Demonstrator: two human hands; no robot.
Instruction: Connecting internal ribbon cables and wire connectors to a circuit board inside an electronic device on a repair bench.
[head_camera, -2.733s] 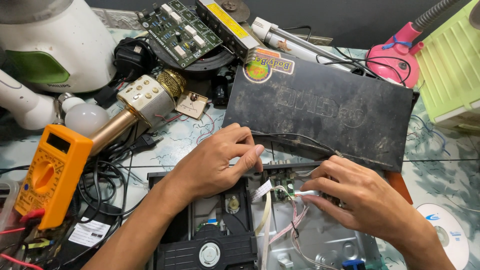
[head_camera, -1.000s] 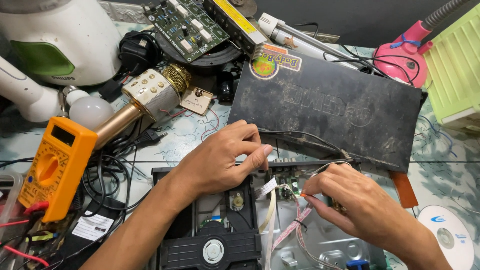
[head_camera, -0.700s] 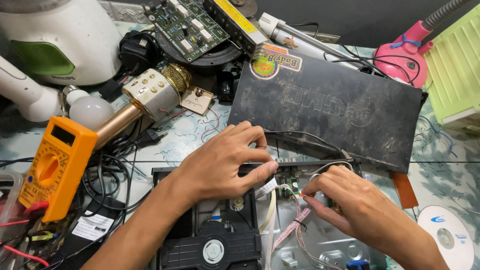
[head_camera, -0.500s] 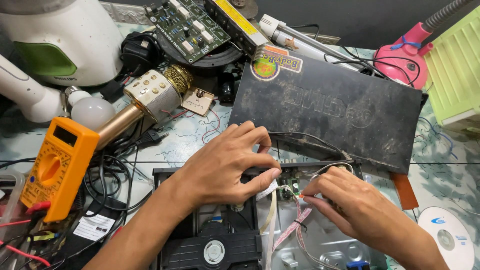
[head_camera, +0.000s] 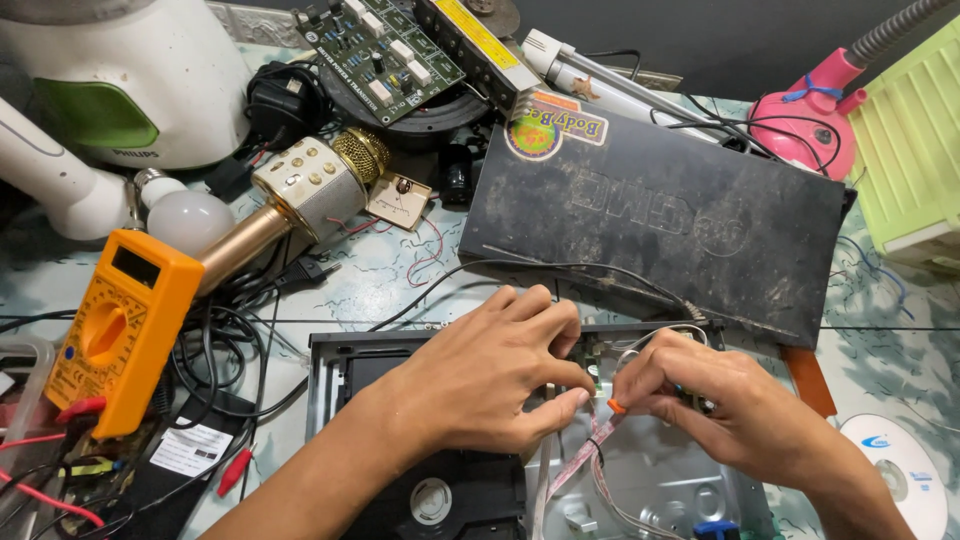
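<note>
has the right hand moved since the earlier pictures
Yes. The right hand has slid left along the open disc player, closing on the left hand; their fingertips now nearly meet.

The hands (head_camera: 590, 390) hide the small circuit board (head_camera: 598, 352) they pinch; the disc (head_camera: 905, 480) is cut off at the frame's edge.

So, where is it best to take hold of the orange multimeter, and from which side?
Grip the orange multimeter across its two long edges, near the middle by the dial, coming from above. It lies flat, face up, its body a narrow block. Its lower end sits among red probe leads and black cables, so avoid that end.
</note>
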